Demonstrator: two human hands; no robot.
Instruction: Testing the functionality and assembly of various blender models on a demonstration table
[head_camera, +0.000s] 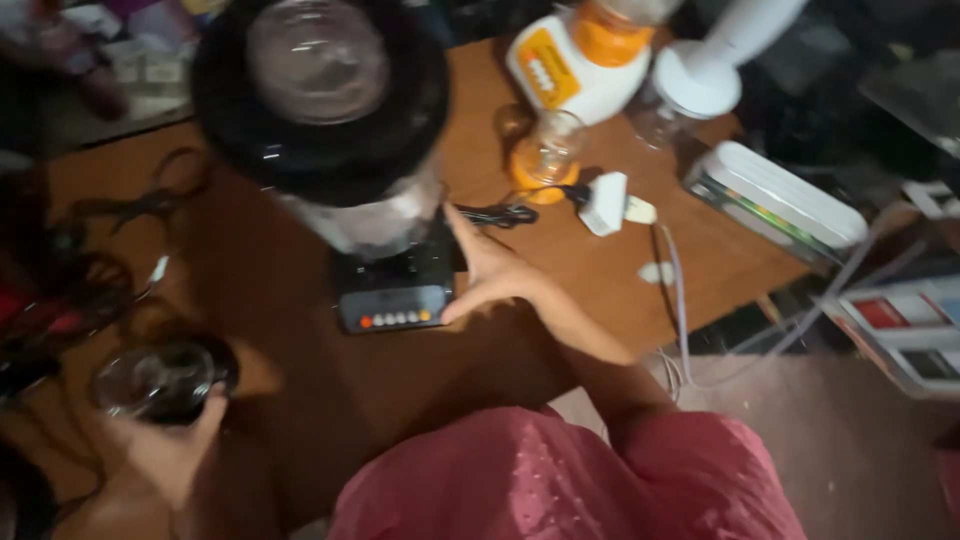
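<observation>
Blender base (395, 285) sits near the middle of the wooden table (290, 260), its tall jar with the black lid (320, 90) rising toward my camera and hiding much of what lies behind it. My right hand (490, 270) rests open against the base's right side, fingers spread, thumb beside the row of buttons on the front panel; it presses rather than clasps. My left hand (165, 450) is at the lower left, its grip closed around a small dark-rimmed glass jar (160, 380), held just over the table edge.

Tipping looks like the main risk to me: the jar is tall and top-heavy, and a sideways push from the flat right hand could slide or rock the base. A thumb landing on a button by accident is another. The small jar is gripped from below only, so it could slip.

A black cord (500, 213) is coiled just behind the right hand, touching the base, and could snag. Beyond it stand an orange-bottomed glass cup (545, 155), a white plug adapter (605, 203), a white and orange mixer (585, 55) and a flat white box (775, 195). Tangled dark cables (110, 240) crowd the left side.
</observation>
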